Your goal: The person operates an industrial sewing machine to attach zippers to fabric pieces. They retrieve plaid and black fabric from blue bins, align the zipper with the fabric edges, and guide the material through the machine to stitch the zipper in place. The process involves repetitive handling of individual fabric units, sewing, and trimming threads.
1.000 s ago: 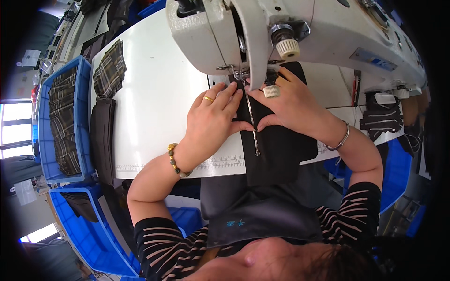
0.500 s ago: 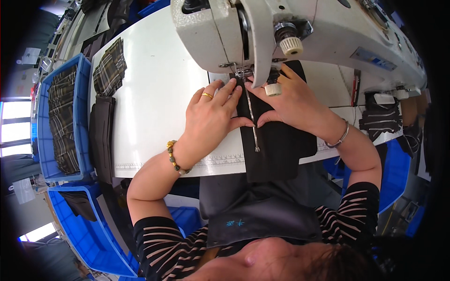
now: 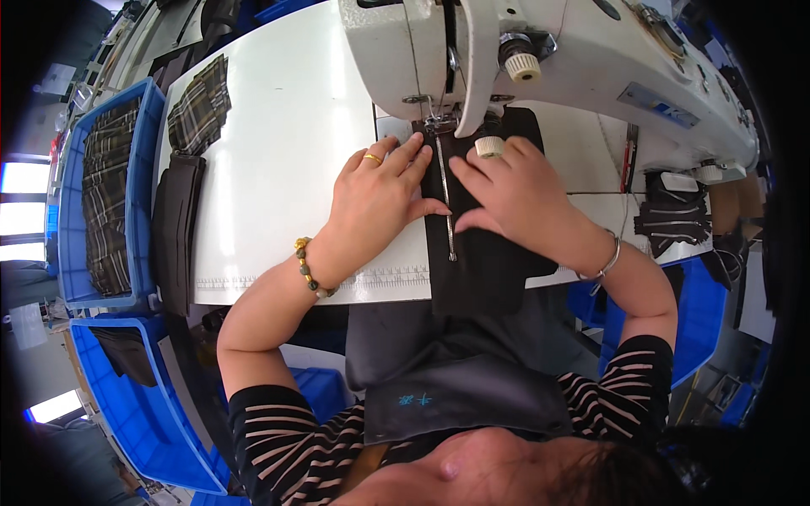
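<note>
A dark fabric piece point(image 3: 481, 282) lies on the white sewing table, its near end hanging over the front edge. Along it runs a silver-toothed zipper point(image 3: 445, 185), its upper end beneath the presser foot point(image 3: 440, 122) of a white sewing machine point(image 3: 582, 51). My left hand point(image 3: 375, 190) rests with fingers spread on the fabric's left edge, fingertips close to the foot and thumb touching the zipper. To the right of the zipper, my right hand point(image 3: 515, 190) is over the fabric with its fingers apart; the machine's lower knob point(image 3: 489, 147) partly covers its fingertips.
A blue bin point(image 3: 145, 185) at the left holds plaid fabric, with another blue bin point(image 3: 139, 413) below it. Plaid pieces point(image 3: 198, 110) and dark folded pieces point(image 3: 177, 228) lie on the table's left edge. Several zippers point(image 3: 672, 219) and a red tool point(image 3: 629, 160) lie at the right.
My right hand has drawn its fingers back from the presser foot and lifted slightly. My left hand stays on the fabric. The whole view has shifted a little.
</note>
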A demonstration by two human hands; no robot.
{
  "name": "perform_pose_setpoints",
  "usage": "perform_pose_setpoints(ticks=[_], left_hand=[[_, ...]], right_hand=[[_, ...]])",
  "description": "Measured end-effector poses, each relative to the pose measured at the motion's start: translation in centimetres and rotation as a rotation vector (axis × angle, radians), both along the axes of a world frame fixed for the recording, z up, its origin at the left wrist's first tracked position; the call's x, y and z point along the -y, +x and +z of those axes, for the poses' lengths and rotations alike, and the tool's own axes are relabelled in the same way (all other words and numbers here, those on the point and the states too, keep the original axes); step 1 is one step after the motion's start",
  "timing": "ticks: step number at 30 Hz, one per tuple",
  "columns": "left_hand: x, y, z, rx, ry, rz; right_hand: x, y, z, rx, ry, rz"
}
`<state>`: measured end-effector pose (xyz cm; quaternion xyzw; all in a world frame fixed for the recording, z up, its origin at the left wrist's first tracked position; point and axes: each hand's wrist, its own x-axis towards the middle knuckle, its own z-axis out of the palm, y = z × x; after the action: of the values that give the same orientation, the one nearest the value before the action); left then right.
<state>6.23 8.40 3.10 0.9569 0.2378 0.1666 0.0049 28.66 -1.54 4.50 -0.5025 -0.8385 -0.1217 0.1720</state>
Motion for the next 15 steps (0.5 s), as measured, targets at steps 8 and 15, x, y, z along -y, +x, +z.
perform_pose_setpoints(ticks=[8, 15], left_hand=[[3.5, -3.8, 2.4, 0.036, -0.079, 0.168], [7.6, -4.6, 2.1, 0.294, -0.090, -0.098]], right_hand=[[8.6, -4.3, -1.3, -0.259, -0.296, 0.116], [8.1, -2.4, -0.6, -1.198, -0.680, -0.020]])
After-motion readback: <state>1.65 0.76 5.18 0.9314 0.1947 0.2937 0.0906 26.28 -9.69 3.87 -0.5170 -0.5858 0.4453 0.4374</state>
